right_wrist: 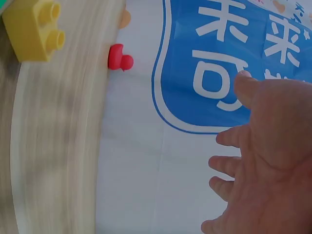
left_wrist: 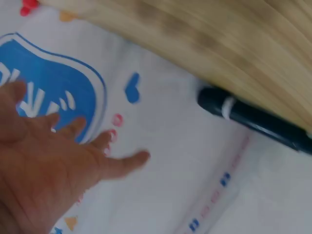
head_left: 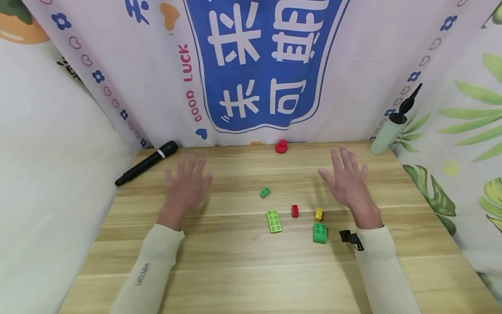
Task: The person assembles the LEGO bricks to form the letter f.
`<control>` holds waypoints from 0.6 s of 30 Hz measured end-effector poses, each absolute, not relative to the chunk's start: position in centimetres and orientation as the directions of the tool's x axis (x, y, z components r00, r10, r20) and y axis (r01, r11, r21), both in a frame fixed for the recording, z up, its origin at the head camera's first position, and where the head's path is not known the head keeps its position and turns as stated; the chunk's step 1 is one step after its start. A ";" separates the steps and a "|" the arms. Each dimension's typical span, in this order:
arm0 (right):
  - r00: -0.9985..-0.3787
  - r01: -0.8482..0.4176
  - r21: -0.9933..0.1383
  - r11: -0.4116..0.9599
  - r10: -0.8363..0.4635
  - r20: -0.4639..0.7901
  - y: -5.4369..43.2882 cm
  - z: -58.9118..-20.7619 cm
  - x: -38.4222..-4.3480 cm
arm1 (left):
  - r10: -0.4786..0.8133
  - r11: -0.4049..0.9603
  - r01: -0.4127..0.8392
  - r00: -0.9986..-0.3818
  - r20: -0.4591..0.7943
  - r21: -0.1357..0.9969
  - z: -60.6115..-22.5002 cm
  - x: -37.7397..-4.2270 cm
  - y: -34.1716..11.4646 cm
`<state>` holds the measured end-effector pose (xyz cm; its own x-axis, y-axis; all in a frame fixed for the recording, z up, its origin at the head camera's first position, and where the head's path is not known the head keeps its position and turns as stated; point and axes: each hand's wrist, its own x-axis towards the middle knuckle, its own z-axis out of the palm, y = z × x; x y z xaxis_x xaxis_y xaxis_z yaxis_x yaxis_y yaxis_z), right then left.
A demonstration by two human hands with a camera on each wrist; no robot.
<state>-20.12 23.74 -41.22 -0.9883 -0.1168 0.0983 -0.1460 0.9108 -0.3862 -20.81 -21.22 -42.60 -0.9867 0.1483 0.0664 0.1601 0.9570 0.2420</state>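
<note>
Left hand (head_left: 186,185), right hand (head_left: 348,185): fingers spread wide, both empty!
And there, to the right hand's near left, sits a small yellow studded plastic brick (head_left: 319,215): light, stiff, I'd judge, best pinched across its flat sides.

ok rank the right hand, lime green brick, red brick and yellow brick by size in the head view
Largest to smallest:
right hand
lime green brick
red brick and yellow brick, too alike to rank
</note>
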 end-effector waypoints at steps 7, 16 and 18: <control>-0.983 -0.184 -0.375 0.908 -0.176 0.058 23.0 -42.1 -20.2 | 0.444 0.843 0.419 -0.896 0.004 0.335 -43.9 -21.7 -14.4; -0.959 -0.262 -0.368 0.892 -0.284 -0.007 21.8 -43.0 -20.2 | 0.568 0.785 0.450 -0.797 -0.204 0.426 -44.9 -23.5 -8.3; -0.951 -0.282 -0.381 0.880 -0.310 -0.011 21.6 -43.0 -20.2 | 0.574 0.782 0.454 -0.792 -0.209 0.427 -45.4 -23.8 -8.1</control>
